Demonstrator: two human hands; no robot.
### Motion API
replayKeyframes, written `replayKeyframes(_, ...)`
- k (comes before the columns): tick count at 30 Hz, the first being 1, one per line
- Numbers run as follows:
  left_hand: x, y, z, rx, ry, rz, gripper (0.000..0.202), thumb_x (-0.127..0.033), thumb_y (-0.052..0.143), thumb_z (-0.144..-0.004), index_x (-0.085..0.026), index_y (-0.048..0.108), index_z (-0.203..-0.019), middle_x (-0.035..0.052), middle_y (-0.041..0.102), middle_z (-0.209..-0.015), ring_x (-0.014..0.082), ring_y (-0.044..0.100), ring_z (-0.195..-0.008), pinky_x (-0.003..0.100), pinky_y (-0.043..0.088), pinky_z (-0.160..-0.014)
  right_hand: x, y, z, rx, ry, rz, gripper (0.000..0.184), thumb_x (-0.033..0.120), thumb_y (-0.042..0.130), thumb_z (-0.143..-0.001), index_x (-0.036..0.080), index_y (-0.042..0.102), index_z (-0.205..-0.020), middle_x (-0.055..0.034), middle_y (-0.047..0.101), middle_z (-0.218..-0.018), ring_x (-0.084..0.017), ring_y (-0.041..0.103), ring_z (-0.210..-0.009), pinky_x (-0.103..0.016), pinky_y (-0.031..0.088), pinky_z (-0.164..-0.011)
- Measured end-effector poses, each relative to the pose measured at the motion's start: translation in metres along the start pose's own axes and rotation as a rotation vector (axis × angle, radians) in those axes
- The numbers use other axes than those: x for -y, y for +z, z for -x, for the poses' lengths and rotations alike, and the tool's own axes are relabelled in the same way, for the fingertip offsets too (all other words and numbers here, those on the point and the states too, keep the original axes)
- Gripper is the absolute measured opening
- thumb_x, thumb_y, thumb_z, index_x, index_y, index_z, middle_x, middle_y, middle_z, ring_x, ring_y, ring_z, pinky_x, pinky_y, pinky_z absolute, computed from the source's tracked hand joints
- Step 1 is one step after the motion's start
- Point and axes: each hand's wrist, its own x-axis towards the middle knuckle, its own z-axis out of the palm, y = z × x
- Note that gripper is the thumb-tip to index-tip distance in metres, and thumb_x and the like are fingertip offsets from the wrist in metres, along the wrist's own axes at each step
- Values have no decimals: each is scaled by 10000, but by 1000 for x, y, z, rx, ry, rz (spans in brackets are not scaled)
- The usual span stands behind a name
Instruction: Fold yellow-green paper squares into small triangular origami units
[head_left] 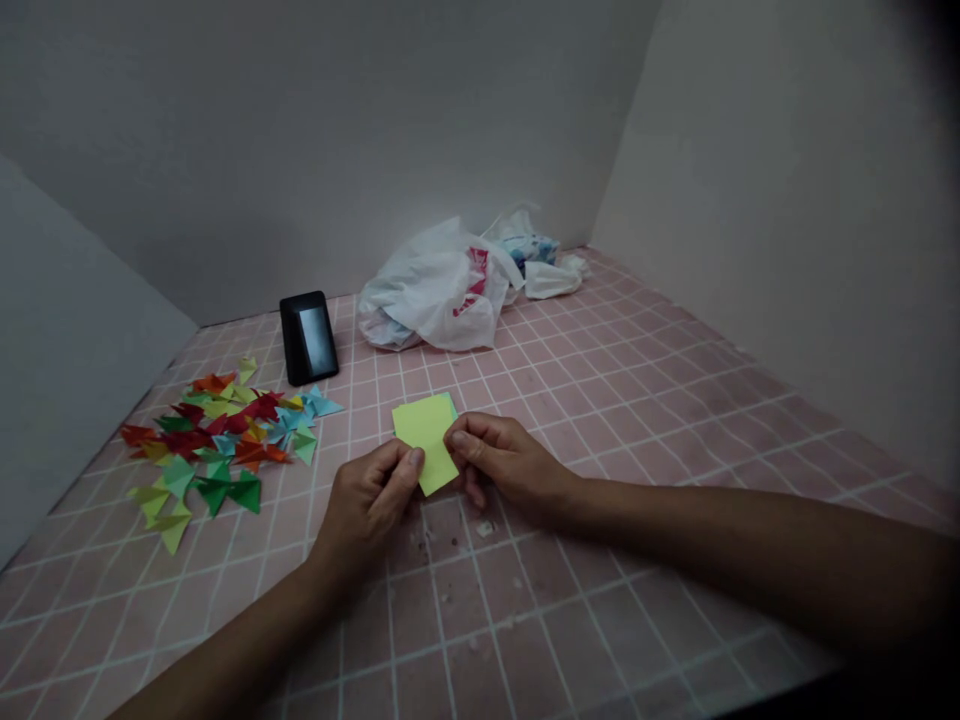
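Between my two hands is a flat yellow sheet of paper (425,432). My left hand (373,490) pinches its lower left edge, thumb on top. On the opposite side my right hand (504,455) grips the right edge between thumb and bent fingers. A green paper edge (451,404) peeks out behind the yellow sheet's top right corner; how many sheets lie there is hidden. To the left lies a heap of small folded paper shapes (214,440) in red, orange, yellow, green and light blue.
A black device with a lit screen (309,338) leans upright behind the folded papers. Crumpled white plastic bags (442,285) and a blue-patterned packet (529,248) lie against the back wall. Small scraps (486,527) dot the pink checked cloth (637,400). Walls stand on three sides.
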Motion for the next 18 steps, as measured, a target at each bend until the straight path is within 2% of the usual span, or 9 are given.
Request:
replayKeyframes(4, -1, 0, 0, -12, -23, 24, 376, -389, 515, -950, -196, 571, -633, -20, 550, -545, 133, 489, -522, 250, 372, -524, 2, 1, 0, 44, 81, -42, 230, 329, 702, -824, 183, 526, -798, 58, 622, -589, -61, 504, -380, -172, 410, -367)
replayKeyframes(8, 2, 1, -3, 17, -60, 166, 270, -400, 631, -883, -180, 630, -727, -19, 586, -623, 125, 506, -574, 235, 387, -546, 2, 2, 1, 18, 71, 22, 170, 262, 626, -868, 180, 521, -763, 64, 583, -565, -49, 472, -363, -163, 369, -345)
replayKeyframes(11, 5, 3, -6, 10, -108, 294, 212, -357, 740, -794, -173, 637, -772, -25, 608, -660, 109, 520, -590, 215, 394, -550, 1, 1, 2, 24, -2, 50, 142, 273, 602, -888, 183, 520, -816, 62, 578, -598, -54, 494, -392, -175, 383, -383)
replayKeyframes(14, 7, 5, -6, -23, -142, 348, 206, -334, 750, -791, -171, 627, -772, -32, 613, -646, 91, 513, -557, 198, 382, -519, 2, -1, 2, 4, -109, 67, 183, 258, 656, -856, 208, 494, -925, 79, 551, -646, -65, 506, -450, -189, 389, -431)
replayKeyframes(18, 6, 6, -4, -41, -140, 392, 219, -325, 759, -790, -175, 601, -767, -35, 626, -609, 84, 513, -526, 188, 386, -494, 3, -2, 3, -14, -195, 205, 181, 209, 662, -846, 213, 485, -885, 66, 498, -685, -76, 478, -539, -208, 383, -494)
